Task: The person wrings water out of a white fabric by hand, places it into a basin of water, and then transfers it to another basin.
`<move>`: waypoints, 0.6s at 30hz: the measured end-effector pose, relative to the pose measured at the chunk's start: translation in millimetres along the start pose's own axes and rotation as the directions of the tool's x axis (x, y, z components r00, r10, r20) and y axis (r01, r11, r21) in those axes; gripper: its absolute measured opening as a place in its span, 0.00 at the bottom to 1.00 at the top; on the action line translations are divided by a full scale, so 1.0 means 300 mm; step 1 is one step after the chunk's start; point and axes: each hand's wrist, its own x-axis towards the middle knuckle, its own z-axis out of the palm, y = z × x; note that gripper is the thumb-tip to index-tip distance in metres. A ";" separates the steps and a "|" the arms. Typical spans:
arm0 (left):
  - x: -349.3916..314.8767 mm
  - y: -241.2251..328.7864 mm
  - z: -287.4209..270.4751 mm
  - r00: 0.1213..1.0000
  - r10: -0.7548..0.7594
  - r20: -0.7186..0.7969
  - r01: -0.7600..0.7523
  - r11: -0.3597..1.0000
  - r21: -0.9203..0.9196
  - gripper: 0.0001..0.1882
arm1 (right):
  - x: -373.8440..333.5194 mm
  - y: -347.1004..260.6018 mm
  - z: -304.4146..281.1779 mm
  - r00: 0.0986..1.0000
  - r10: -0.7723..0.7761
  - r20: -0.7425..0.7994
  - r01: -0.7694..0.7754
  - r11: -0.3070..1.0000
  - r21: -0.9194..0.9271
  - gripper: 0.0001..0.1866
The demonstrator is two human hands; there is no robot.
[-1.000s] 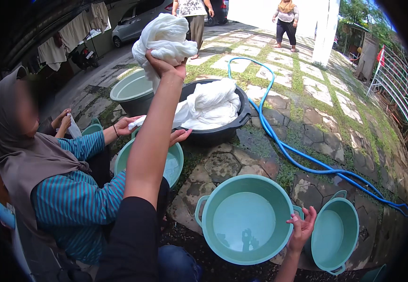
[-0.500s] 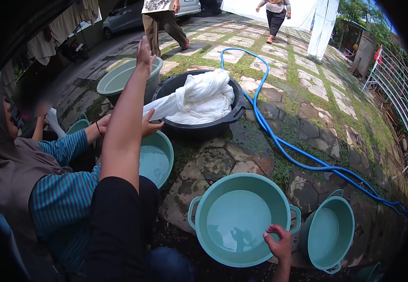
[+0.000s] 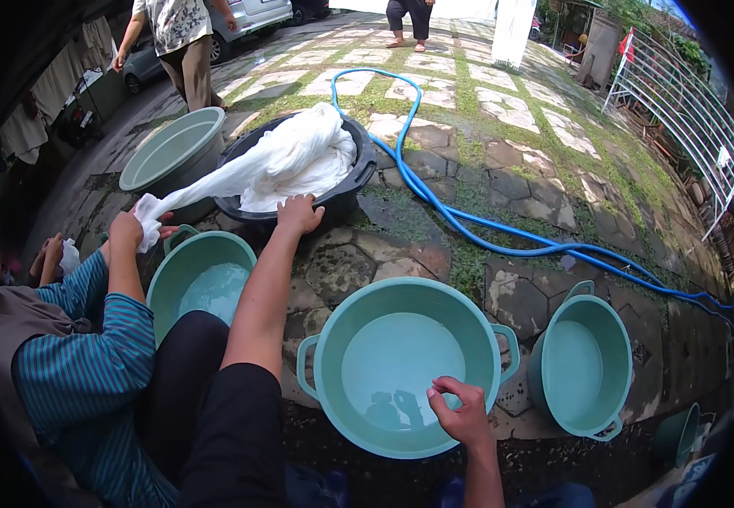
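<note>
My left hand (image 3: 301, 214) reaches to the near rim of a round black tub (image 3: 365, 165). Its fingers are spread at that rim, just below the heaped white cloth (image 3: 309, 161), and it grips nothing. Over the near part of a wide green basin (image 3: 326, 385) hovers my right hand (image 3: 461, 412). Its fingers curl loosely toward the thumb, with nothing visible between them. Shallow water lies in this basin. To the left, a person in a striped sleeve (image 3: 87, 343) holds a twisted end of the cloth, stretched out from the tub.
A green basin (image 3: 162, 296) with water stands by the co-worker, a pale green tub (image 3: 172, 157) behind it. At right are a narrower green tub (image 3: 544, 372) and a small green bucket (image 3: 678, 436). A blue hose (image 3: 502, 247) crosses the paving. Another person (image 3: 176, 30) stands at far left.
My left hand has come down from its raised position to the black tub's rim. The co-worker's hands have moved left, drawing the cloth out longer. The view has shifted.
</note>
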 end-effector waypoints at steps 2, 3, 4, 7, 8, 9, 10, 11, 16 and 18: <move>0.037 -0.023 0.024 0.997 -0.070 -0.038 0.066 0.993 -0.103 0.26 | -0.011 0.026 0.008 1.000 0.021 0.013 -0.021 1.000 -0.015 0.08; 0.076 -0.050 0.025 0.995 -0.092 -0.025 0.089 0.990 -0.112 0.26 | -0.014 0.047 0.004 1.000 0.027 0.013 -0.027 1.000 -0.008 0.07; 0.115 -0.083 0.022 0.993 -0.115 -0.012 0.113 0.986 -0.121 0.26 | -0.016 0.066 0.004 0.999 0.033 0.013 -0.033 0.999 -0.001 0.07; 0.187 -0.131 0.061 0.977 -0.145 -0.156 0.115 0.975 -0.189 0.28 | -0.017 0.098 0.014 0.995 0.097 -0.001 -0.097 0.994 -0.051 0.07; 0.202 -0.144 0.070 0.961 -0.152 -0.231 0.104 0.973 -0.204 0.30 | -0.013 0.101 0.017 0.994 0.107 0.001 -0.106 0.993 -0.059 0.06; 0.224 -0.169 0.077 0.959 -0.149 -0.239 0.103 0.976 -0.194 0.31 | -0.010 0.114 0.021 0.992 0.128 0.007 -0.127 0.990 -0.063 0.06; 0.250 -0.195 0.075 0.958 -0.147 -0.248 0.103 0.978 -0.181 0.33 | -0.011 0.128 0.023 0.989 0.148 0.015 -0.147 0.987 -0.065 0.06; 0.275 -0.214 0.070 0.955 -0.146 -0.258 0.104 0.980 -0.167 0.34 | -0.010 0.141 0.025 0.986 0.168 0.023 -0.166 0.984 -0.066 0.05; 0.283 -0.087 0.106 0.947 -0.320 0.019 0.320 0.941 -0.106 0.42 | 0.001 0.181 0.018 0.975 0.224 -0.001 -0.223 0.970 -0.101 0.05; 0.279 -0.067 0.114 0.919 -0.392 -0.043 0.382 0.912 -0.149 0.44 | 0.011 0.183 0.022 0.977 0.212 -0.002 -0.211 0.972 -0.104 0.05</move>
